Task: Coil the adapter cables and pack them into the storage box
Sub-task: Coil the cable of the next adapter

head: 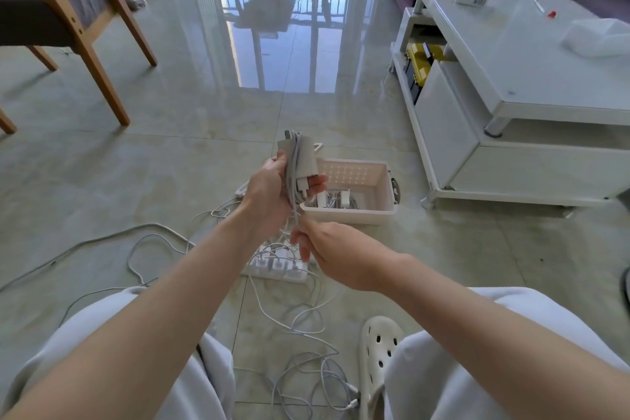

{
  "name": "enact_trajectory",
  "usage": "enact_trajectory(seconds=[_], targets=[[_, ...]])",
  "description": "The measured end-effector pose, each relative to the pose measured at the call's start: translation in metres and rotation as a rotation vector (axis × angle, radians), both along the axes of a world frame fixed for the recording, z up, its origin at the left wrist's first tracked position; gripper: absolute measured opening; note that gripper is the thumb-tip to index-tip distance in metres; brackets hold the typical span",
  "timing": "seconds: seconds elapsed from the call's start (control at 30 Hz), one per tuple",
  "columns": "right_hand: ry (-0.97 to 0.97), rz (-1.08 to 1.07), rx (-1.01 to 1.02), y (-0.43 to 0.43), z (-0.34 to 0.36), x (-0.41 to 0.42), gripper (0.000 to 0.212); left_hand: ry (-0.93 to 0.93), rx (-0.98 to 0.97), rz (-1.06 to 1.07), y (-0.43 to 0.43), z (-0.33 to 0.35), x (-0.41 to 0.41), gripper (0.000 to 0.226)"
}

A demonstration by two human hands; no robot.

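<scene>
On my feed the left hand (269,194) is raised in the middle of the view, its fingers and thumb curled round a white adapter (301,160) that it holds nearly upright, with turns of grey cable (296,204) running lengthwise over the adapter's face. The cable drops from the bottom of the adapter straight down to the right hand (327,249), which sits just below and slightly to the right of the left hand. I see its fingertips pinching the strand, the remaining fingers curled loosely under. Just beyond both hands, on the tiled floor, stands the storage box (351,213) – pale, open at the top, with a perforated far wall. Several white adapters with bundled cords (332,199) already lie at its bottom. Below the hands a white power strip (279,264) rests on the floor with a few white plugs seated in it, and loose cables (306,327) trail from there in loops towards me, between my two light-trousered knees. A white perforated clog (378,348) lies just beside the right knee. Off to the right is a low white coffee table (511,54) with a yellow case (421,61) on its lower shelf – well apart from the box. A wooden-legged chair (85,41) stands at the far left.
</scene>
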State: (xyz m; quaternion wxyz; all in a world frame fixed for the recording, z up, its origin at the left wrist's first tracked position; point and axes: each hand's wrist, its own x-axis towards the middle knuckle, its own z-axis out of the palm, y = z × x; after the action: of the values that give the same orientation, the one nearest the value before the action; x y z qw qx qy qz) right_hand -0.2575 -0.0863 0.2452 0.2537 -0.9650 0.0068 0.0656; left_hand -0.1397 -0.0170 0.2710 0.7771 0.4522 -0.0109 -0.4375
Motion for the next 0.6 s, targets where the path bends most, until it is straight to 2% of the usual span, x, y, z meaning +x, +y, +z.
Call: enact_trajectory(seconds=[0.1, 0.2, 0.33, 0.4, 0.5, 0.6], targets=[[0.064, 0.012, -0.008, -0.005, -0.002, 0.003, 0.023, 0.097, -0.047, -0.043, -0.002, 0.004, -0.003, 0.037], [0.101, 0.020, -0.059, -0.017, 0.002, 0.005, 0.020, -0.046, 0.046, -0.177, 0.000, 0.009, -0.004, 0.033], [0.197, -0.038, -0.179, -0.050, 0.001, 0.005, 0.044, -0.116, 0.020, -0.396, 0.008, 0.019, -0.001, 0.029], [0.208, -0.086, -0.187, -0.065, 0.000, 0.004, 0.039, -0.165, 0.031, -0.477, 0.011, 0.019, 0.004, 0.032], [0.152, -0.168, -0.138, -0.079, 0.003, 0.003, 0.029, -0.221, 0.117, -0.551, 0.016, 0.025, 0.006, 0.030], [0.121, -0.227, -0.066, -0.086, 0.008, 0.004, 0.024, -0.346, 0.342, -0.607, 0.021, 0.027, 0.007, 0.036]])
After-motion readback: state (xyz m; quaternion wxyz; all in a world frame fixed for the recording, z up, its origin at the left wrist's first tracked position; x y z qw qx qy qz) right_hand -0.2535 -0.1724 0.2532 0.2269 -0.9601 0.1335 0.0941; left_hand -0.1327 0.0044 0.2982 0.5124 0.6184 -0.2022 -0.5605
